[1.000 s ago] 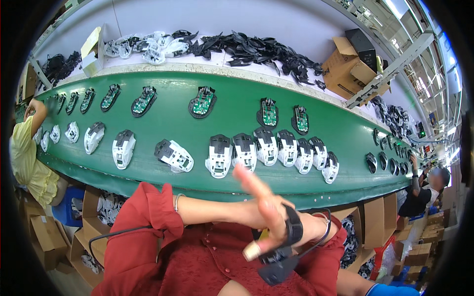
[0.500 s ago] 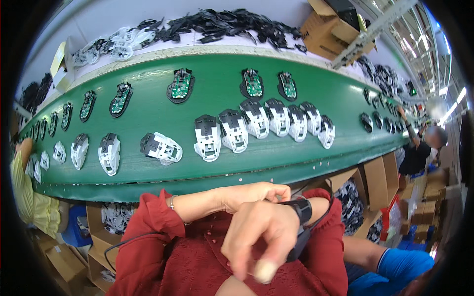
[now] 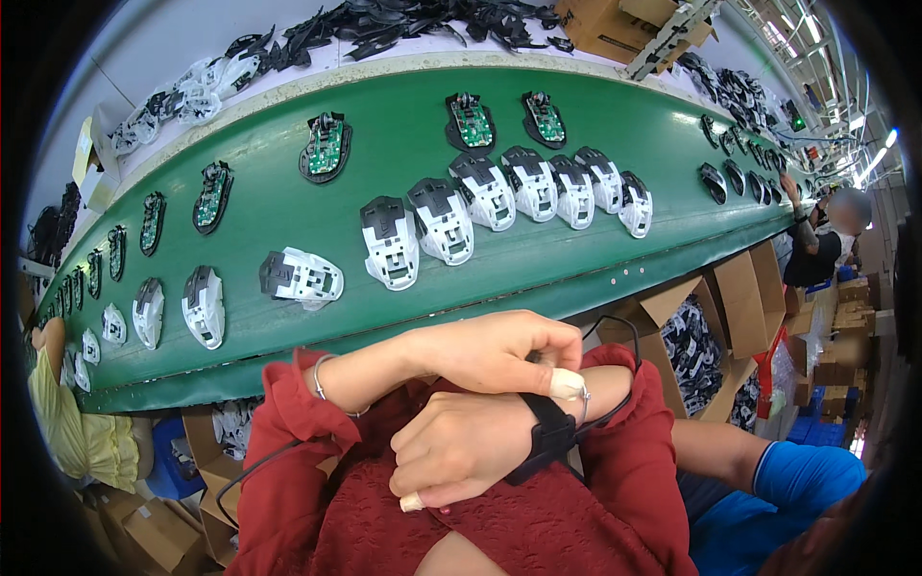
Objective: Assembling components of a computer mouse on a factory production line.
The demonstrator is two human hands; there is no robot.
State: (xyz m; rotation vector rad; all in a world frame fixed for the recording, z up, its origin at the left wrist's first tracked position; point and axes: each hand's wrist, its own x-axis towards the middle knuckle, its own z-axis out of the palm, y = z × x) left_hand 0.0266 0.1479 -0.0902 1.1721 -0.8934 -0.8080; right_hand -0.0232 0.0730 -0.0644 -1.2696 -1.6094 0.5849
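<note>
While the left hand [image 3: 495, 348] pinches the right-wrist bracelet [image 3: 585, 407], apparently adjusting it, the next move calls for steadying the right hand [image 3: 466, 446], fingers curled closed.

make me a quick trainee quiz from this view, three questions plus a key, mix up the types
1. Where is the black strap? a) around the left forearm b) inside a cardboard box c) at the wrist of the right hand
2. True or false: the thumb of the left hand is at the right hand's wrist.
3. Short answer: on the green work surface, which row runs nearer the two hands, the white-and-black shells or the circuit boards?

Key: 1. c; 2. true; 3. the white-and-black shells.
</note>
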